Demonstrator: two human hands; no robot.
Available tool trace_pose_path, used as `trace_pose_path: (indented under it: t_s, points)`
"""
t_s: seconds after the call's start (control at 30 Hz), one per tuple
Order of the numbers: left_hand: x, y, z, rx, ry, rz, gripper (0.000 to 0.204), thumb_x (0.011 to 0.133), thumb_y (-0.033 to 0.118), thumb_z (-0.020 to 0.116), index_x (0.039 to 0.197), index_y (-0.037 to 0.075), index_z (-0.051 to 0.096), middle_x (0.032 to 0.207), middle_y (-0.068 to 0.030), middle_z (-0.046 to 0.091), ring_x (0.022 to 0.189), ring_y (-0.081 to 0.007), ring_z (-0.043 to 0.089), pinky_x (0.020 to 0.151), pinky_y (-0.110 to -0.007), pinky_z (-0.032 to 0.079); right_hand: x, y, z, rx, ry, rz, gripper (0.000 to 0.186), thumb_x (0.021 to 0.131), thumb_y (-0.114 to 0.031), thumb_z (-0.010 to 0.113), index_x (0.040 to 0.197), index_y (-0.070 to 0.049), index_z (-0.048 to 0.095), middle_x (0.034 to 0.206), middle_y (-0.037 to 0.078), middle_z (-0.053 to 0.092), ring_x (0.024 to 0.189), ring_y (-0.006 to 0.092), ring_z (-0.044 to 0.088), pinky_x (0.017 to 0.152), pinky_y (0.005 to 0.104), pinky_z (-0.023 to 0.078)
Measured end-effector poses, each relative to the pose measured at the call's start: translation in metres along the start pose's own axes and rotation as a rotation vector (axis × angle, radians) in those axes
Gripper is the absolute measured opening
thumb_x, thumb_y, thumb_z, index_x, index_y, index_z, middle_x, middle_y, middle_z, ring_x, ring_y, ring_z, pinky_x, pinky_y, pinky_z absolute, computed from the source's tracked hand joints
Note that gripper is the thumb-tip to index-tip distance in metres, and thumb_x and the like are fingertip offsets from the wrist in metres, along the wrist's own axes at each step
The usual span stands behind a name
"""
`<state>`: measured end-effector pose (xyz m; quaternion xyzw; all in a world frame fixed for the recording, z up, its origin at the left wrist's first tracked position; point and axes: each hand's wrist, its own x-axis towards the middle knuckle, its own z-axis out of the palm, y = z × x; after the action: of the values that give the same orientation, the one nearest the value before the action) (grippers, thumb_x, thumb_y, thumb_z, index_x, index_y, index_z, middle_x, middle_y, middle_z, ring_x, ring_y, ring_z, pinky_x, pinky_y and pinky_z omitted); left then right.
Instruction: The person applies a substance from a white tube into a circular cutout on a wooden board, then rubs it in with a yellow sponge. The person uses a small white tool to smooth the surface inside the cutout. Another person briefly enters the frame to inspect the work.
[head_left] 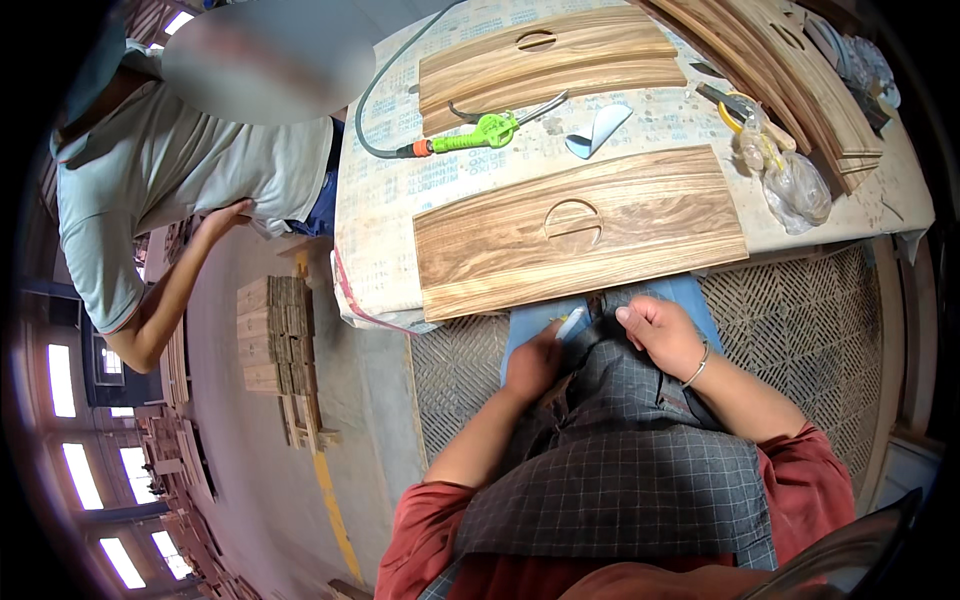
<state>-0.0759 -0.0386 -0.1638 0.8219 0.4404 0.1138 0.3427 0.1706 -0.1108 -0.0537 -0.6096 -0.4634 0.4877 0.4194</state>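
Note:
My left hand (533, 362) is closed around a small pale blue-white strip (570, 323), whose end sticks up past the fingers. Beside it my right hand (662, 338) is curled shut in front of my checked apron (620, 480); whether anything is pinched in it I cannot make out. Just beyond both hands a striped wooden panel (480, 250) with a round grip cutout lies along the table's near edge. Neither hand touches the panel. Behind it rest a curled grey-white sheet (600, 130) and a lime-green air blow gun (490, 131) with a hose.
A second wooden panel (590, 60) lies farther back. Long boards (780, 80) are stacked at the right, near a clear plastic bag (795, 192) and a yellow-handled tool (733, 112). At left stands another person (200, 160); stacked wood (275, 335) sits on the floor.

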Motion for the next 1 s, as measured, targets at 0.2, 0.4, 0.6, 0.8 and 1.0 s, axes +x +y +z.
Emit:
trace_pose_path:
  t_s: [0.2, 0.4, 0.6, 0.8, 1.0]
  points:
    - [-0.001, 0.015, -0.010, -0.046, -0.018, -0.064, 0.038, 0.095, 0.018, 0.055, 0.133, 0.011, 0.058, 0.112, -0.0247, 0.066, 0.104, -0.0424, 0.063, 0.087, -0.047, 0.052, -0.004, 0.005, 0.012, -0.078, 0.020, -0.039, 0.039, 0.098, -0.032, 0.060, 0.074, -0.002, 0.057, 0.061, 0.014, 0.052, 0.054, 0.0246, 0.049, 0.056, 0.0372, 0.044]
    - [-0.001, 0.028, -0.020, -0.018, -0.057, -0.107, 0.039, 0.095, 0.018, 0.054, 0.134, 0.014, 0.057, 0.110, -0.0257, 0.066, 0.103, -0.0438, 0.063, 0.086, -0.047, 0.052, -0.007, -0.004, 0.012, -0.077, 0.032, -0.009, 0.040, 0.098, -0.033, 0.060, 0.073, -0.002, 0.059, 0.062, 0.013, 0.054, 0.056, 0.0237, 0.050, 0.057, 0.0367, 0.045]
    - [-0.001, 0.024, -0.016, -0.040, -0.014, -0.021, 0.039, 0.097, 0.018, 0.052, 0.134, 0.010, 0.058, 0.119, -0.0246, 0.065, 0.107, -0.0420, 0.063, 0.090, -0.043, 0.051, -0.007, -0.024, -0.010, -0.235, 0.155, -0.223, 0.038, 0.098, -0.032, 0.059, 0.072, -0.004, 0.058, 0.069, 0.017, 0.056, 0.062, 0.0317, 0.055, 0.061, 0.0392, 0.046]
    - [-0.001, 0.019, -0.012, -0.008, -0.020, -0.073, 0.038, 0.097, 0.018, 0.052, 0.133, 0.008, 0.058, 0.121, -0.0244, 0.064, 0.109, -0.0409, 0.064, 0.093, -0.042, 0.050, 0.027, -0.077, -0.139, -0.621, 0.633, -0.390, 0.030, 0.097, -0.029, 0.058, 0.079, -0.006, 0.063, 0.076, 0.016, 0.062, 0.074, 0.0369, 0.060, 0.070, 0.0458, 0.048]
    - [0.009, 0.031, -0.018, 0.020, -0.069, -0.097, 0.038, 0.096, 0.019, 0.052, 0.133, 0.011, 0.059, 0.119, -0.0231, 0.065, 0.107, -0.0409, 0.064, 0.091, -0.042, 0.051, 0.093, -0.099, -0.292, -1.158, 1.066, -0.290, 0.023, 0.094, -0.029, 0.060, 0.104, -0.008, 0.066, 0.110, 0.011, 0.068, 0.106, 0.0337, 0.061, 0.092, 0.0453, 0.047]
